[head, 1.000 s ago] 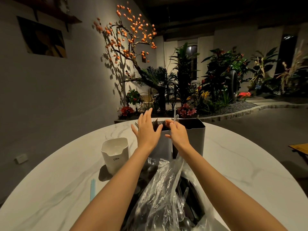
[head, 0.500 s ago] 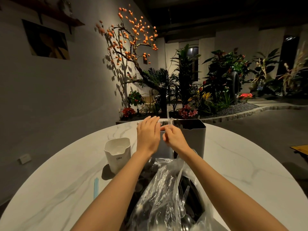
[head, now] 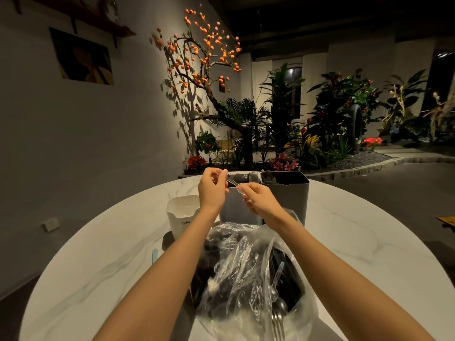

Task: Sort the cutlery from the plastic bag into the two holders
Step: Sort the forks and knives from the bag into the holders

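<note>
Two grey holders stand side by side at the far side of the table: the left holder (head: pixel 236 207) with dark cutlery showing at its top, and the right holder (head: pixel 293 193). My left hand (head: pixel 211 190) pinches a clear plastic fork (head: pixel 231 180) above the left holder. My right hand (head: pixel 258 200) pinches a clear plastic spoon (head: pixel 253 178) by its handle, bowl up near the holders' rims. The clear plastic bag (head: pixel 246 274), full of dark and clear cutlery, lies close to me between my forearms.
A white cup-like container (head: pixel 182 212) marked CRBW stands left of the holders. A thin light-blue strip (head: pixel 154 255) lies on the white marble table (head: pixel 369 254). Beyond the round table's far edge are plants and a wall.
My hands rose slightly and drew apart. Each now pinches a clear utensil above the left holder, where they were pressed together before.
</note>
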Motion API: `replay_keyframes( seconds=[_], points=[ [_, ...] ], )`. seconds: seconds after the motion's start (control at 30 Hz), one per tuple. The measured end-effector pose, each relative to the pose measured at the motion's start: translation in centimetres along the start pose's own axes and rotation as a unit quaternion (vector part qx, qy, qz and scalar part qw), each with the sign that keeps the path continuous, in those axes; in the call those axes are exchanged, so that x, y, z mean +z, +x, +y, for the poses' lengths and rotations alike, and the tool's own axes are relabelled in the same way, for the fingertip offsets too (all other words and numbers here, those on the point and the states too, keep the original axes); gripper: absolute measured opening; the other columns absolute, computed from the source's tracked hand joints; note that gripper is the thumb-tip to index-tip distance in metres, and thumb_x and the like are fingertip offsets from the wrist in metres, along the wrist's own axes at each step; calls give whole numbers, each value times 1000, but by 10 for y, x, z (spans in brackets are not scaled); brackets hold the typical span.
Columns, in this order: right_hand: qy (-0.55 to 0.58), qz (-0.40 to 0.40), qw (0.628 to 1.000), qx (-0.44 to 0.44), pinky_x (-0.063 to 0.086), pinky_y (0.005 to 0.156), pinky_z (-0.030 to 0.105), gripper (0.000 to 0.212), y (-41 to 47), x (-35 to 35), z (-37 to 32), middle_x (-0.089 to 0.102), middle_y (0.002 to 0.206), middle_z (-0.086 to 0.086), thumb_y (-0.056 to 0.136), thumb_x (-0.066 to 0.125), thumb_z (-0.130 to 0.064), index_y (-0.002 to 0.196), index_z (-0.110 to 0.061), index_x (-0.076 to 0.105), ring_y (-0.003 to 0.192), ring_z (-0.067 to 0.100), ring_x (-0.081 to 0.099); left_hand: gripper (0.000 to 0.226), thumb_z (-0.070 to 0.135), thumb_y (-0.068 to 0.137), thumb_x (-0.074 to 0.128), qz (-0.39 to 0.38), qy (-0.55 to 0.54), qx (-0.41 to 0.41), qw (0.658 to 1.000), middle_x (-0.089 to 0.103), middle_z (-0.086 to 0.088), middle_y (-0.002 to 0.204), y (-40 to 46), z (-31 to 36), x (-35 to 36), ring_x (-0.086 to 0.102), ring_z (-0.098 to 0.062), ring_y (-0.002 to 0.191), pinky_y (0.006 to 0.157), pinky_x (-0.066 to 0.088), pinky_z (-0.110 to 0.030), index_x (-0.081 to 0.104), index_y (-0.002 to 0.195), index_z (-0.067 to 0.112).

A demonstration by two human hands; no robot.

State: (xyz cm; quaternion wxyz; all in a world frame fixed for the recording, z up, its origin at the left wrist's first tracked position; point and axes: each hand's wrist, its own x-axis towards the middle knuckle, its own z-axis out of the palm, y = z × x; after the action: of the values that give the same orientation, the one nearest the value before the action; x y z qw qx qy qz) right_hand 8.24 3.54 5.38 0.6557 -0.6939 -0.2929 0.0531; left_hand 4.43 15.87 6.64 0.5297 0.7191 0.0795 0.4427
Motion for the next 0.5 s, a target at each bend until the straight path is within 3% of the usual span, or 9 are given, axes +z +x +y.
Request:
replay_keyframes(
  seconds=[0.1,0.23,0.3,0.4,0.5],
  points=[
    [23,33,999,11,29,44,15,27,2,7,1,52,69,-1,103,38,-14,115,-8,62,53,5,39,13,24,94,60,22,37,-8,999,61,-1,81,-4,2,-9,60,-14,67,58,46,-17,55,91,13],
    [15,99,995,20,37,56,18,21,4,19,2,54,70,1,103,35,-10,118,-4,49,63,8,46,18,36,89,65,17,232,7,973,57,1,108,-2,-11,-16,49,-19,109,87,42,-33,66,100,22],
    [-6,91,996,12,40,55,12,19,4,24,1,53,70,2,103,35,-8,117,-2,47,65,8,48,22,41,91,61,-16,307,49,950,59,4,116,-4,-13,-22,45,-18,116,97,34,-38,71,103,27],
    [-42,86,995,7,39,57,14,22,5,27,2,52,79,1,103,39,-12,120,0,47,69,6,49,24,42,96,52,-128,336,86,929,71,8,99,-7,-14,-28,60,-15,101,99,38,-41,71,101,29],
    [-34,83,996,10,40,75,22,39,3,31,2,49,102,-2,100,45,-37,125,-7,44,91,10,49,15,30,99,48,-171,316,45,932,68,11,71,-10,-18,-33,64,-13,82,91,46,-42,59,90,26]
  ],
)
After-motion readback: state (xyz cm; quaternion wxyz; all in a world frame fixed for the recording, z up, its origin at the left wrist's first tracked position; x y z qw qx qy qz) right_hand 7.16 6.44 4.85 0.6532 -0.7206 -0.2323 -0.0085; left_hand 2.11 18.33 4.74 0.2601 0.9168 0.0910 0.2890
